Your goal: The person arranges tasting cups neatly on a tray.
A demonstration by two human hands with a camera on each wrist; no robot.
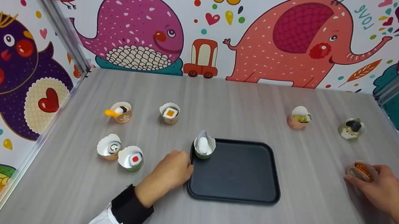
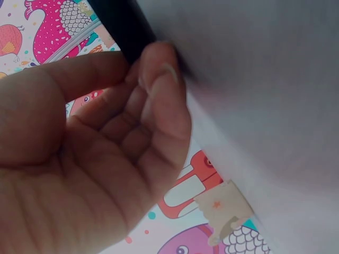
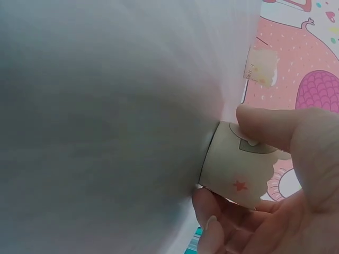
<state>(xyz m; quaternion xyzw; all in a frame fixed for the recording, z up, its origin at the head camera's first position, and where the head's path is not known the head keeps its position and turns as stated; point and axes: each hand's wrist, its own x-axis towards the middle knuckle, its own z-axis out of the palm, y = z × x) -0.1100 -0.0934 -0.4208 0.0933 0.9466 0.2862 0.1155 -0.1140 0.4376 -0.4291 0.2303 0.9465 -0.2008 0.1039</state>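
My left hand [image 1: 174,167] pinches the left edge of a dark rectangular tray [image 1: 235,196]; the left wrist view shows the tray's black rim [image 2: 124,26] between thumb and fingertips. On the tray's back left corner stands a green paper cup [image 1: 203,154] with a white piece in it. At the far right, my right hand [image 1: 387,187] grips a paper cup [image 3: 241,164] from its sides, thumb on one side and fingers on the other. The cup's base meets the tabletop. Inside it lies a piece of toy sushi [image 1: 363,170] with an orange, beaded top.
Several cups with toy sushi stand around: an orange-tailed one [image 1: 121,113], a square one [image 1: 170,113], and two close together, one brownish [image 1: 108,147], one green [image 1: 131,160]. Behind the right hand are a pink cup [image 1: 297,121] and a pale cup [image 1: 351,130]. Printed walls [image 1: 206,23] border the table.
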